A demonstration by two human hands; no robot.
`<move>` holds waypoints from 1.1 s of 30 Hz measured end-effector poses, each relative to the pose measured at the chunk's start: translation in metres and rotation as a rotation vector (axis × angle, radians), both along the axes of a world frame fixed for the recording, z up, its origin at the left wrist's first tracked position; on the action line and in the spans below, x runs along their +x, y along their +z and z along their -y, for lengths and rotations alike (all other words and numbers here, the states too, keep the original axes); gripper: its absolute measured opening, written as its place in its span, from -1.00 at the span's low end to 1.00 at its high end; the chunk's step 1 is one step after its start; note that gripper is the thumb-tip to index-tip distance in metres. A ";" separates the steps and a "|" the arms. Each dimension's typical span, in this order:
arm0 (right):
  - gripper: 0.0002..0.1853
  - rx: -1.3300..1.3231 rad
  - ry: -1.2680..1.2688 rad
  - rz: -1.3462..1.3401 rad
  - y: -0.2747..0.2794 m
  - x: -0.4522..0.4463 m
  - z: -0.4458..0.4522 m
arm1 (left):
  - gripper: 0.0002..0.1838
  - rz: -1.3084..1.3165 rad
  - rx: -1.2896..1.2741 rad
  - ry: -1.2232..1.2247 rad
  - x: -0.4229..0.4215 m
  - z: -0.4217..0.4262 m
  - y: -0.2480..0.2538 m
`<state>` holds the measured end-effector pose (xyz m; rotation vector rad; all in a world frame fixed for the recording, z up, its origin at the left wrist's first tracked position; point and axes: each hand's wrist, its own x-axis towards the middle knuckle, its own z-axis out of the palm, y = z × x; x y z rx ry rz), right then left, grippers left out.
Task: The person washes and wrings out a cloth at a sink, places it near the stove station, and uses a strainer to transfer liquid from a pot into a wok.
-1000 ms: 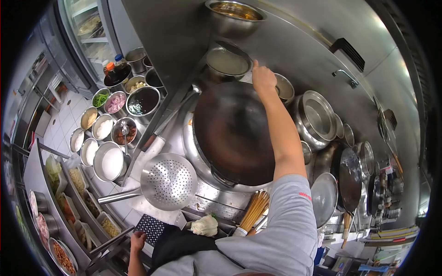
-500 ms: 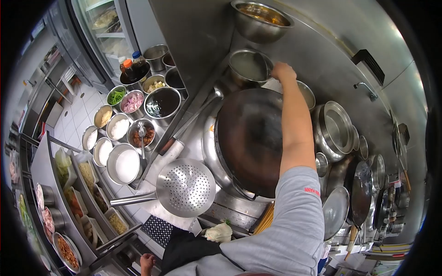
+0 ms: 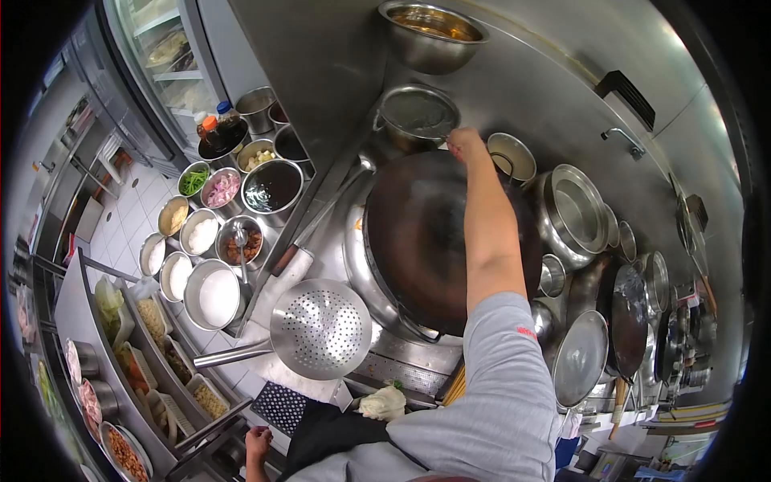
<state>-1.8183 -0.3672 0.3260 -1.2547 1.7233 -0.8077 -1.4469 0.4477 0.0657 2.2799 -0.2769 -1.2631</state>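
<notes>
Stretched over the wok, my right hand (image 3: 466,143) is closed on the handle end of what looks like a mesh strainer (image 3: 418,111). The strainer's round head lies over the mouth of a steel pot (image 3: 409,143) at the back. Below my forearm stands a large dark wok (image 3: 426,241) on the burner, its inside bare. My left hand (image 3: 257,442) hangs low at the bottom left, near the counter drawer's edge. Its fingers are curled in, and nothing shows in them. A perforated steel ladle (image 3: 321,329) rests on a white cloth (image 3: 269,304) left of the wok.
Steel pots of seasonings, such as chopped red onion (image 3: 221,190) and white powder (image 3: 218,293), crowd the left. A bowl of golden liquid (image 3: 434,52) sits high at the back. Stacked pans (image 3: 574,209) and a lid (image 3: 580,357) line the right. A long-handled ladle (image 3: 333,201) leans beside the wok.
My right hand has come down and slightly left in view, and the strainer head now covers the pot's mouth. The whole view has shifted slightly. The left hand stays low.
</notes>
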 end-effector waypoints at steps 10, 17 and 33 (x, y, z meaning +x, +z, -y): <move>-0.84 -0.016 -0.178 0.289 -0.005 -0.006 -0.039 | -0.80 0.005 0.008 -0.077 0.003 0.023 -0.001; -0.88 0.017 -0.105 0.147 0.006 -0.040 -0.056 | -0.77 0.021 0.049 -0.111 0.006 0.018 -0.005; -0.78 -0.490 0.183 -1.311 0.024 -0.038 -0.045 | -0.81 0.018 0.123 -0.099 -0.008 0.016 0.007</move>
